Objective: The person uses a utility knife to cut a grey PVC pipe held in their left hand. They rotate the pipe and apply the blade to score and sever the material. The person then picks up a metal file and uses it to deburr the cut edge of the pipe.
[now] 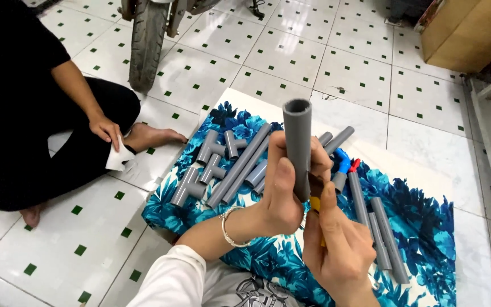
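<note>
Grey pipe (298,145): upright, left hand (282,196) fingers clenched around it.
Right hand (339,244) fingers grip yellow-handled brush (315,196) at pipe's lower end; coating underway, steady strokes needed.

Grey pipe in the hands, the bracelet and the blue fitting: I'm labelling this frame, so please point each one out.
grey pipe (298,136), head view, upper part above the fingers.
bracelet (227,227), head view, band at the left wrist.
blue fitting (342,160), head view, its curved body.

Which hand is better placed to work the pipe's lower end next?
Right. The right hand already has its small yellow-handled tool at the grey pipe; the left hand grips that pipe upright.
</note>
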